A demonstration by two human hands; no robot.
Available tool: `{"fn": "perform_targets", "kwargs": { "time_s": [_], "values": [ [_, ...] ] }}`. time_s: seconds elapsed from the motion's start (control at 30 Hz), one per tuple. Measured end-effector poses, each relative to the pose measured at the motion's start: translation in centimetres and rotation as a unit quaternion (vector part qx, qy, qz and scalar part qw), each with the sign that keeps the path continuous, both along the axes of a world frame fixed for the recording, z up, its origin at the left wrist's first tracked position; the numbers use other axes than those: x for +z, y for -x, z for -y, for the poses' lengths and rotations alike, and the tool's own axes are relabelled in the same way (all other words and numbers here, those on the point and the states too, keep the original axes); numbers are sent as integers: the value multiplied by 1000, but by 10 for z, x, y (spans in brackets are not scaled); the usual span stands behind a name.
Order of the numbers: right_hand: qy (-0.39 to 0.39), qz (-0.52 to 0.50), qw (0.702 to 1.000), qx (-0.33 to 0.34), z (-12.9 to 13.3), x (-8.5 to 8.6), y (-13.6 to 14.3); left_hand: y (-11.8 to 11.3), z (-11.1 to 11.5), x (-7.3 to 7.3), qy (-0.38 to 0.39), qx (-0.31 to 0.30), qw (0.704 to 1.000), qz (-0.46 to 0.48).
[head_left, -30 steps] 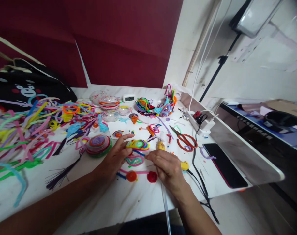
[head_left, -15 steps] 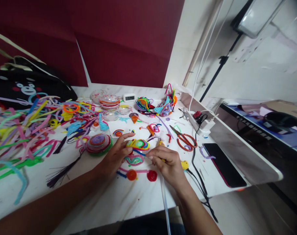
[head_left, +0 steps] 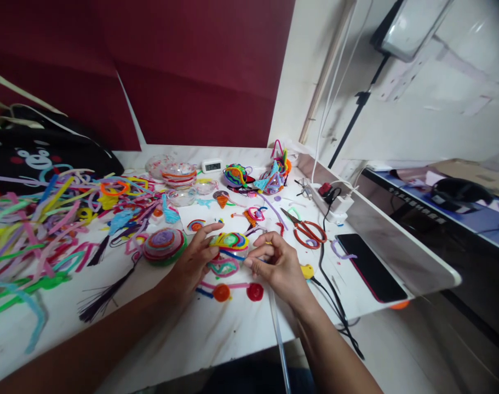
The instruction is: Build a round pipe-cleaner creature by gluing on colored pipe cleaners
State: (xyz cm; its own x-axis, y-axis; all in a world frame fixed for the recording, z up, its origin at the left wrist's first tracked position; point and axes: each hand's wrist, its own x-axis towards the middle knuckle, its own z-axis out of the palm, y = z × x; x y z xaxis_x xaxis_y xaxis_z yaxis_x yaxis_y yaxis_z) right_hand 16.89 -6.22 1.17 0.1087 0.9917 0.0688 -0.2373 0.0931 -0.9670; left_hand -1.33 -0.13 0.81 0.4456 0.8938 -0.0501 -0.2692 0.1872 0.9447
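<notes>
My left hand [head_left: 195,254] grips the left side of a small clear plastic dome [head_left: 236,251] whose top is covered with coiled yellow, red, blue and green pipe cleaner. A blue pipe cleaner strip [head_left: 233,255] runs along the dome's side. Its right end is pinched between thumb and finger of my right hand [head_left: 276,265]. Under that hand lies a yellow glue gun [head_left: 307,271], mostly hidden, with a clear glue stick [head_left: 279,334] pointing toward me. A pink and green pipe cleaner shape [head_left: 224,267] is just below the dome. Orange [head_left: 222,293] and red coils [head_left: 254,291] lie nearer me.
Orange-handled scissors [head_left: 309,232], a phone [head_left: 372,268] and a power strip [head_left: 333,202] with black cables are on the right. Loose pipe cleaners [head_left: 31,230] heap up at left, beside a coiled round piece [head_left: 164,245]. Clear bowls [head_left: 179,174] stand behind.
My right hand's fingers have lifted and opened out somewhat, with thumb and finger still at the blue strip's end. The left hand keeps its hold. The whole view has shifted slightly.
</notes>
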Motion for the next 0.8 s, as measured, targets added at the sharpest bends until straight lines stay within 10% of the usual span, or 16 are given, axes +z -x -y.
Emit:
{"fn": "perform_targets", "kwargs": {
  "time_s": [0.8],
  "values": [
    [14, -78, 996, 35, -1, 3, -5, 0, 5, 2, -37, -28, 999, 9]
  ]
}}
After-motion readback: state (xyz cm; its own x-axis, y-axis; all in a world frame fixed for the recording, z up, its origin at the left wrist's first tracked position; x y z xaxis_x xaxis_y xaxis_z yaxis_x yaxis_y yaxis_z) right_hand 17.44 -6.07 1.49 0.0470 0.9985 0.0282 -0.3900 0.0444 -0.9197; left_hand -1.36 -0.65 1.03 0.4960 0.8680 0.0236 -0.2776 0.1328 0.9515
